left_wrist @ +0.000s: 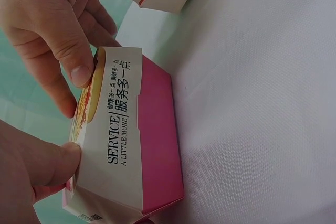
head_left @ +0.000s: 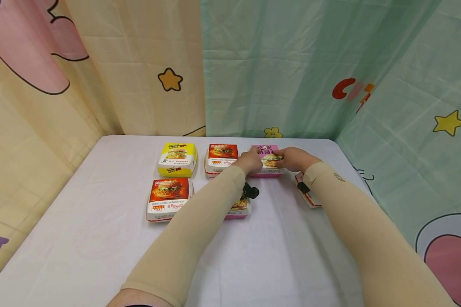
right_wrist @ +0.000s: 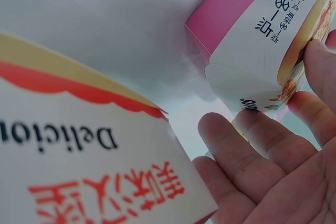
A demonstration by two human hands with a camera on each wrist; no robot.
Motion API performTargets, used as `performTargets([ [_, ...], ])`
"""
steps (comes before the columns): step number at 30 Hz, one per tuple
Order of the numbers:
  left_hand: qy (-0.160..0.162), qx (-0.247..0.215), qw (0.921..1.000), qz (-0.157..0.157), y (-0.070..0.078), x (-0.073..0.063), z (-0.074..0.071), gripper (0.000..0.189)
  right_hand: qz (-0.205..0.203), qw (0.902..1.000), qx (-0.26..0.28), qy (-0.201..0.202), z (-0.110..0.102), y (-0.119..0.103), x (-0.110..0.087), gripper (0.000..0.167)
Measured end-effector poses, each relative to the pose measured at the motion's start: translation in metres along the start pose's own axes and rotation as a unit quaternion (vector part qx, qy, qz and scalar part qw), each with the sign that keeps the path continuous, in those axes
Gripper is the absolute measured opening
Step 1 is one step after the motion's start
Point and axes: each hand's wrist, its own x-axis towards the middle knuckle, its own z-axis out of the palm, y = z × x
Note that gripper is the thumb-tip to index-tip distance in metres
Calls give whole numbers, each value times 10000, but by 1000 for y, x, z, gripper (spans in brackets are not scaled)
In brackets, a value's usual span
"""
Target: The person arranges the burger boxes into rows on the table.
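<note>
A pink-and-white burger box stands in the back row on the table. My left hand holds it at its left end; the left wrist view shows that thumb on the lid's edge, with the other fingers mostly hidden. From the right, my right hand touches the lid with thumb and forefinger. Its other fingers stretch out loosely beside the box in the right wrist view. A red-and-white burger box lies turned at an angle under my right wrist, partly covered by it.
Left of the hands in the back row stand a yellow burger box and a red-and-white one. In front are another red-and-white box and a pink one, half hidden by my left forearm. Curtains hang behind the white-covered table.
</note>
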Motion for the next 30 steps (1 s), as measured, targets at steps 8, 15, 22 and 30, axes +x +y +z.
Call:
performTargets([
  [8, 54, 34, 10000, 51, 1, -3, -1, 59, -93, 9999, -33, 61, 0, 0, -1, 68],
  [15, 52, 15, 10000, 62, 3, -6, -1, 59, -248, 9995, -140, 129, -1, 0, -3, 67],
  [22, 98, 22, 9999, 90, 6, -11, -3, 62, -189, 9996, -172, 109, -4, -2, -6, 68],
  [30, 327, 342, 9987, 201, 24, -27, -9, 63, -285, 9988, -244, 317, -19, 2, -25, 68],
])
